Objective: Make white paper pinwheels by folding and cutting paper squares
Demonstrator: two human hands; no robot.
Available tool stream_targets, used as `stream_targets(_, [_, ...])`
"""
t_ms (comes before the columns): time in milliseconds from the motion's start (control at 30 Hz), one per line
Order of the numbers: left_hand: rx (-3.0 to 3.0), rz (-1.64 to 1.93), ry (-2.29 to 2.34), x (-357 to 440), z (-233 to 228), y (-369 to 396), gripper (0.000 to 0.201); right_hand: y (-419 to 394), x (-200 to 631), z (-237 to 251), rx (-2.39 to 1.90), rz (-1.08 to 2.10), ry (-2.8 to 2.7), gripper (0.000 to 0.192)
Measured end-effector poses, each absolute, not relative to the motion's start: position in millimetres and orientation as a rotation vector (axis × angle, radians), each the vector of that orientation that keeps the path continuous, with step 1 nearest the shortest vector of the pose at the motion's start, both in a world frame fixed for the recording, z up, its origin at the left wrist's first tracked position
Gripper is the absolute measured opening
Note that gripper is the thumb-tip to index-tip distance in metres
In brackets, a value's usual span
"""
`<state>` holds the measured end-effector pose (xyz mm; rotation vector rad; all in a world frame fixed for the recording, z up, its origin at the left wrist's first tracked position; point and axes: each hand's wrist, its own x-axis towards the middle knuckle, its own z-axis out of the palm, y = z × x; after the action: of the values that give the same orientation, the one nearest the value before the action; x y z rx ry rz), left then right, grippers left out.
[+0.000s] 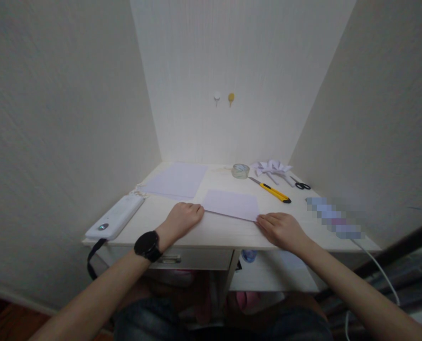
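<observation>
A folded sheet of white paper (231,203) lies at the middle of the desk, with its near edge toward me. My left hand (184,218), below a black wristwatch, is closed on the paper's near left corner. On the near right corner, my right hand (279,230) pinches the edge between thumb and fingers. Both hands rest close to the desk's front edge. Behind the paper to the right lies a yellow utility knife (273,192) with its blade out. A stack of white paper sheets (177,179) lies at the back left.
A roll of clear tape (240,171), a folded paper shape (273,169) and black-handled scissors (302,185) are along the back right. A white device with a strap (116,218) sits at the left edge. A blurred strip with a white cable (378,258) lies at right.
</observation>
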<state>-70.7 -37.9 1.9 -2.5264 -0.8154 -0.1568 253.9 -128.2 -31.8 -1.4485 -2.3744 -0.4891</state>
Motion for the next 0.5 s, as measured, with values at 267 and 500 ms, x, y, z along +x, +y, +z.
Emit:
stream_targets(267, [-2.542, -0.143, -0.907, -76, 4, -25, 0.012, -123, 276, -40, -1.366, -0.568, -2.308, 0.026])
stream_targets(500, [-2.652, -0.191, -0.951, -85, 5, -14, 0.015, -69, 323, -26, -2.0, -0.552, -1.702, 0.041])
